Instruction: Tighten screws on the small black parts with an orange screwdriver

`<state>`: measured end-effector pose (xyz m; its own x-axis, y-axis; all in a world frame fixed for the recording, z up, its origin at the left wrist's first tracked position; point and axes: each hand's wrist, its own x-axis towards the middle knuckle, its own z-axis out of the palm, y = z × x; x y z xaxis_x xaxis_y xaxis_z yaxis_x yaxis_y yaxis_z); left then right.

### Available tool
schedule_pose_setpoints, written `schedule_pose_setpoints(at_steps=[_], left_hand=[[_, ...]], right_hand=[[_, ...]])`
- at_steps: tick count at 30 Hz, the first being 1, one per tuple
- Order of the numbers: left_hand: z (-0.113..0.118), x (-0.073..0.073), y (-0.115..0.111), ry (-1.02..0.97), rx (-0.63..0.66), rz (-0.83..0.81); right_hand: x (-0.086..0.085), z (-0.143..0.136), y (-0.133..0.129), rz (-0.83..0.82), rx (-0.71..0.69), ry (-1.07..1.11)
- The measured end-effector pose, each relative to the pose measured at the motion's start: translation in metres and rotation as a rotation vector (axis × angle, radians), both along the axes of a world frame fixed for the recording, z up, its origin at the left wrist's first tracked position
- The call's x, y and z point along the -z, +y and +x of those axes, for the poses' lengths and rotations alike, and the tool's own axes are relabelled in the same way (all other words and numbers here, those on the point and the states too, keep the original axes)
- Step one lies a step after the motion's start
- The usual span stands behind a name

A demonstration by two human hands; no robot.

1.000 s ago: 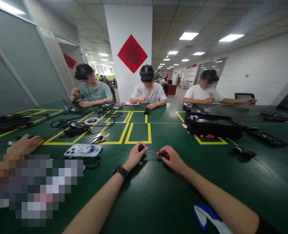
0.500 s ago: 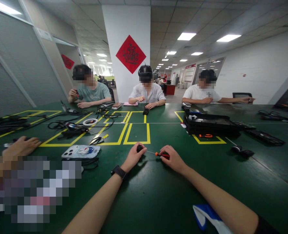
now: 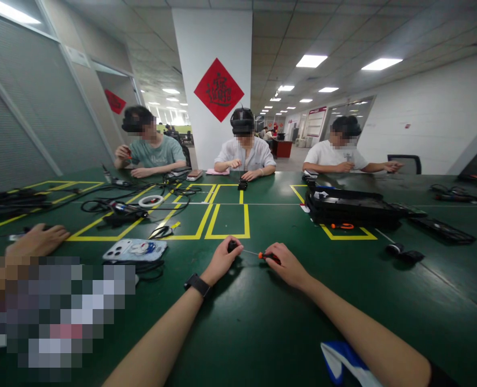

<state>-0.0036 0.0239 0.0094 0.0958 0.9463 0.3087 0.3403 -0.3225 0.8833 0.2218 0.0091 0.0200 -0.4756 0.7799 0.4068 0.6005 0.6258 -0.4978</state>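
A screwdriver [image 3: 262,256] with an orange and black handle lies in my right hand [image 3: 285,262], whose fingers are wrapped round the handle. Its thin metal shaft points left to a small black part [image 3: 232,245]. My left hand [image 3: 223,258], with a dark watch on the wrist, is closed on that part. The shaft's tip meets the part or ends right at it; I cannot tell which. Both hands are low over the green table [image 3: 246,322], in front of a yellow taped rectangle. What kind of thing the black part is does not show.
Left of my hands lies a phone [image 3: 135,250] with cables under it. A neighbour's hand [image 3: 38,240] rests farther left. Black trays [image 3: 349,204] and an orange-handled tool [image 3: 342,226] sit at the right. Blue and white packaging [image 3: 349,360] lies near my right forearm. Three people sit opposite.
My hands keep nearly the same pose with the screwdriver and the black part. The view has shifted very slightly. The right-hand person opposite has drawn an outstretched hand inward.
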Motion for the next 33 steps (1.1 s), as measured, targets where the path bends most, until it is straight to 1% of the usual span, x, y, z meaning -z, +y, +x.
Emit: schedule_pose_setpoints(at_steps=[7, 12, 18, 24, 33], left_hand=[[0.0008, -0.0008, -0.0008, -0.029, 0.026, -0.026], [0.0011, -0.0007, -0.0008, -0.011, -0.008, -0.001], [0.0002, 0.0003, 0.0011, 0.006, -0.003, 0.016], [0.0016, -0.0016, 0.0010, 0.008, -0.011, -0.004], [0.0005, 0.0007, 0.0025, -0.006, 0.006, 0.015]], right_hand=[[-0.0010, 0.0017, -0.0007, 0.019, -0.018, 0.034], [0.0008, 0.0012, 0.0000, 0.025, -0.019, 0.059], [-0.0003, 0.0006, -0.0005, -0.008, 0.000, 0.018], [0.0003, 0.0003, 0.0017, 0.002, -0.004, -0.007], [-0.0013, 0.0018, 0.0006, -0.002, -0.027, 0.020]])
